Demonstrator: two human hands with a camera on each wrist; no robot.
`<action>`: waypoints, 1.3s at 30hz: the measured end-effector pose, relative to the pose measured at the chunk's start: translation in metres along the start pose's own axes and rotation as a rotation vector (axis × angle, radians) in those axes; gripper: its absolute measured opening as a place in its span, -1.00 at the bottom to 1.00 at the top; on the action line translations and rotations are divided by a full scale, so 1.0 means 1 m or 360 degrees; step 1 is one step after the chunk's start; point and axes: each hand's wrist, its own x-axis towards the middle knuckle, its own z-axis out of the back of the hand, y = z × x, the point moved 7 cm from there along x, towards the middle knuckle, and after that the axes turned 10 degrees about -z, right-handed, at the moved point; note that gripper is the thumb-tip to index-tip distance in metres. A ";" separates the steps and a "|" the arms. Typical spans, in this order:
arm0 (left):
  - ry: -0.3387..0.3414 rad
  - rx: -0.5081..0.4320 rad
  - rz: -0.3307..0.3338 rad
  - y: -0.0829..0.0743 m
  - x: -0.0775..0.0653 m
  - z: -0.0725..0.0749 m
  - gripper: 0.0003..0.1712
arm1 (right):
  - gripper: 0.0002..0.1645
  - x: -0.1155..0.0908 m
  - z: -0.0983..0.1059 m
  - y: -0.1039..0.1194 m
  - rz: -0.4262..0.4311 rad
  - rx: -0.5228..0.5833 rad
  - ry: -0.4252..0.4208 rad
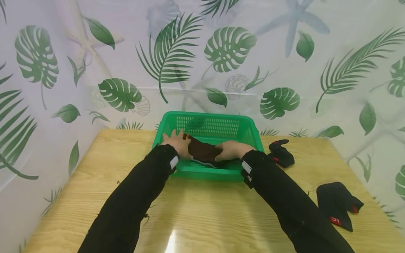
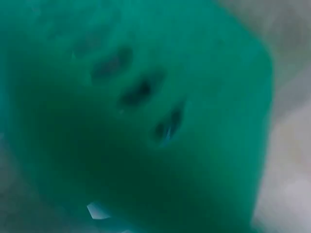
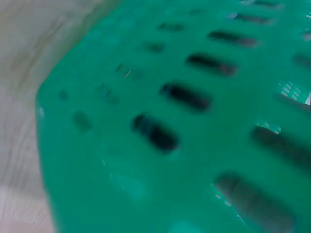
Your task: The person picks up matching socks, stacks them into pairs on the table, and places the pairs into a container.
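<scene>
A dark brown piece of cloth (image 1: 204,151) with an orange patch and a pale lower edge lies inside a green plastic basket (image 1: 209,172). At the cloth's left end is my left hand (image 1: 178,143), fingers spread, its thumb side against the fabric. My right hand (image 1: 233,150) holds the cloth's right part, thumb and fingers bent over it. Both wrists cross the basket's near side. The left wrist view is filled by the blurred slotted basket wall (image 2: 214,97), and the right wrist view likewise by slotted green plastic (image 3: 112,150); neither shows fingers.
Right of the basket, a small black cloth item (image 1: 281,154) with red marks lies on the wooden table (image 1: 196,214). Nearer the right edge is a larger black cloth piece (image 1: 333,202) with a red label. A leaf-patterned sheet (image 1: 190,80) hangs behind the table.
</scene>
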 end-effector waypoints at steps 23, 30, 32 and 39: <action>0.0142 -0.0263 0.0065 0.003 0.018 0.025 -0.43 | -0.18 0.010 0.038 -0.006 -0.0160 -0.0278 0.0146; 0.0141 -0.0346 0.0171 0.010 0.036 0.020 -0.38 | -0.09 0.023 0.039 -0.020 -0.0236 -0.0231 0.0223; 0.0166 -0.0359 0.0193 0.014 0.048 0.014 -0.38 | -0.08 0.025 0.039 -0.023 -0.0258 -0.0193 0.0221; 0.0187 -0.0379 0.0180 0.023 0.066 -0.010 -0.45 | -0.21 0.027 0.031 -0.027 -0.0288 -0.0019 0.0279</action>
